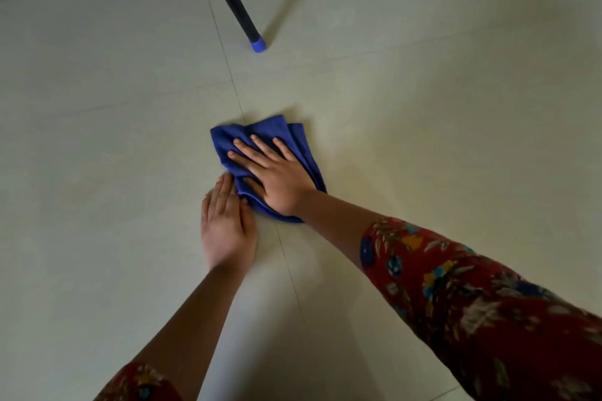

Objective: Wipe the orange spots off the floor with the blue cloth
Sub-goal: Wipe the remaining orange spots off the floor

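Observation:
The blue cloth (pixel 294 140), folded in loose layers, lies on the pale tiled floor (pixel 114 140) near the middle of the head view. My right hand (pixel 277 172) presses flat on top of it with fingers spread and straight. My left hand (pixel 226 225) rests flat on the floor just left of the cloth, its fingertips touching the cloth's near-left edge. No orange spots show on the floor around the cloth; anything under the cloth is hidden.
A black leg with a blue foot cap (pixel 258 44) stands on the floor beyond the cloth. A tile joint (pixel 293 277) runs diagonally under the cloth and between my forearms. Both sleeves are red with a floral print.

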`<action>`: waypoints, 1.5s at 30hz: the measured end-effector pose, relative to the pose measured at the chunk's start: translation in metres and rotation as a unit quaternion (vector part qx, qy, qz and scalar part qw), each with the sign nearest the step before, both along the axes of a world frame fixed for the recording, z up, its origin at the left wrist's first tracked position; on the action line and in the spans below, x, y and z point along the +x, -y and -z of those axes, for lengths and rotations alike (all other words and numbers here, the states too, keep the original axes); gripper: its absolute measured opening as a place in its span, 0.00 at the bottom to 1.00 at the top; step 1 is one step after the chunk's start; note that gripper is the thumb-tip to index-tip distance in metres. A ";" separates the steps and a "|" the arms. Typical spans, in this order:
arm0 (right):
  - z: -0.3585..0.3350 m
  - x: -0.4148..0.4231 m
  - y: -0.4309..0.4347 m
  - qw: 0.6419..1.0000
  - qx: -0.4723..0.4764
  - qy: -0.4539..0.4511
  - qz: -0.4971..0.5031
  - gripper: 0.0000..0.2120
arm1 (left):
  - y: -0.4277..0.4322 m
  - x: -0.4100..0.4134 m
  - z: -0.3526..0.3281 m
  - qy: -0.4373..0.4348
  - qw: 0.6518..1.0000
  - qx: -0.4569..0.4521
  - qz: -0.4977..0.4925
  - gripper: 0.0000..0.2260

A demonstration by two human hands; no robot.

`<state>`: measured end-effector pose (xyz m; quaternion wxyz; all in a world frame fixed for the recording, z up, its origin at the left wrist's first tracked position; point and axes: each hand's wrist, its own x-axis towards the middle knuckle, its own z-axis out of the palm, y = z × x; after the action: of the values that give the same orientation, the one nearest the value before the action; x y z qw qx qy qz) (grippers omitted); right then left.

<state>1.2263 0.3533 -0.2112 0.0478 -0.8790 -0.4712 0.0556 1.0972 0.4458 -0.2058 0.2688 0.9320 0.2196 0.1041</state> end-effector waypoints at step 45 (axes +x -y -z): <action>-0.009 -0.062 0.311 0.921 0.042 -0.002 0.387 0.25 | 0.070 0.070 -0.010 -0.221 0.960 0.068 0.161 0.51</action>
<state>1.1642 0.0423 -0.2019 0.1033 -0.9899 -0.0960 0.0146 1.1677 0.3761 -0.1962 0.1631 0.9709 0.1129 -0.1342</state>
